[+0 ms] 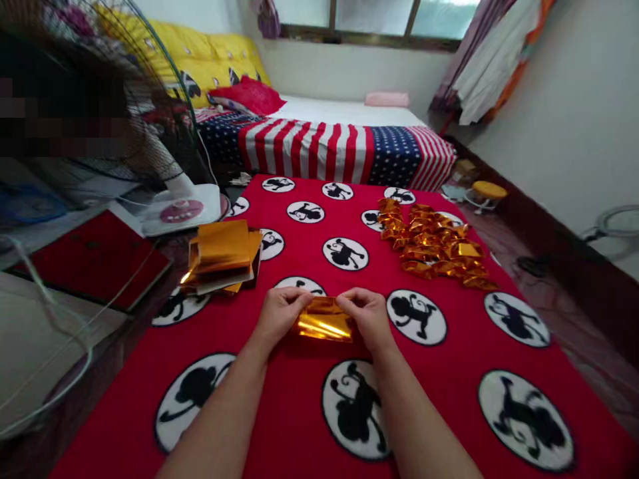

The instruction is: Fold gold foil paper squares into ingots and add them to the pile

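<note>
In the head view, the left hand point(282, 313) is closed to a pinch, thumb over curled fingers, on the far left corner of a gold sheet point(324, 322); the right hand point(368, 316) pinches the far right corner the same way. The sheet is held between them over a red cloth point(309, 359), near its middle; the fingertips behind it are hidden. What supports the cloth cannot be told, and its near edge is cut off. Beyond the stool point(486, 191), by the wall, is a small brown box point(464, 171), its contents too small to make out. A blue thing point(32, 203) at the left edge is blurred and cut off, and a pixelated patch covers the upper left corner, hiding part of the fan point(182, 209). The sheet is thin, shiny and foil-like, roughly rectangular, with a bright streak of reflection across it. Beyond the left hand lies an uneven stack point(223, 247) of similar flat gold sheets, some showing paler edges. To the far right, folded gold pieces point(434, 243) lie in crowded rows, crinkled and puffed, their outlines merging. The cloth carries white discs with black monkey figures. Behind it, a bed point(319, 143) has a striped and starred cover.
</note>
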Tool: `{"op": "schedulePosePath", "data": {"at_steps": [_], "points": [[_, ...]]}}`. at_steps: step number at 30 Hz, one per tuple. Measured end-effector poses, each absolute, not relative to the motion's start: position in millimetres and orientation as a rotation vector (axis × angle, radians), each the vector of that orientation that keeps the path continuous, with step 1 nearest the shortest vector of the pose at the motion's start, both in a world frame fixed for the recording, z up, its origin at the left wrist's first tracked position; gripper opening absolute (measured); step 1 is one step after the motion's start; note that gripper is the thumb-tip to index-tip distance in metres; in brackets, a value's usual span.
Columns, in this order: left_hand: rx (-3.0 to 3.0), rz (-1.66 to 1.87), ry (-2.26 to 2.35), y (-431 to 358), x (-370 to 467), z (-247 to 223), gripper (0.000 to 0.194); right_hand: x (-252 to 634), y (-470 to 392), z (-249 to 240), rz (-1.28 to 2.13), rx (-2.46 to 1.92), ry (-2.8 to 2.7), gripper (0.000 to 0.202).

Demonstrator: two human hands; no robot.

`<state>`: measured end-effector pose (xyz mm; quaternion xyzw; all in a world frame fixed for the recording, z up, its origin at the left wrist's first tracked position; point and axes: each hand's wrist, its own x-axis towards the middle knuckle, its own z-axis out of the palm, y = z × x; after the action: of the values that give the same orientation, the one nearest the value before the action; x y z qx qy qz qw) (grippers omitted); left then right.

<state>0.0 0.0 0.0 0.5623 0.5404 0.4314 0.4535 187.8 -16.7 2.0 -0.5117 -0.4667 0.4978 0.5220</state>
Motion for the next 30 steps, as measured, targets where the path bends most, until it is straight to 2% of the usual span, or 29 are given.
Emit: {"op": "schedulePosePath", "data": {"at_steps": [10, 14, 19, 30], "points": [[1.339, 1.069, 1.252, 2, 0, -2, 0.022, 189, -15, 1, 1.258, -1.208, -1.095, 0.019], [1.245, 1.108, 1.163, 5, 1, -8, 0.028, 186, -13, -2, 1.239, -1.222, -1.097, 0.021], [1.27, 1.165, 1.192, 10, 4, -16, 0.025, 181, -8, -9, 1.191, -1.218, -1.053, 0.028], [1.268, 1.164, 1.157, 13, 4, -18, 0.025, 180, -4, -12, 1.101, -1.171, -1.192, 0.015]]}}
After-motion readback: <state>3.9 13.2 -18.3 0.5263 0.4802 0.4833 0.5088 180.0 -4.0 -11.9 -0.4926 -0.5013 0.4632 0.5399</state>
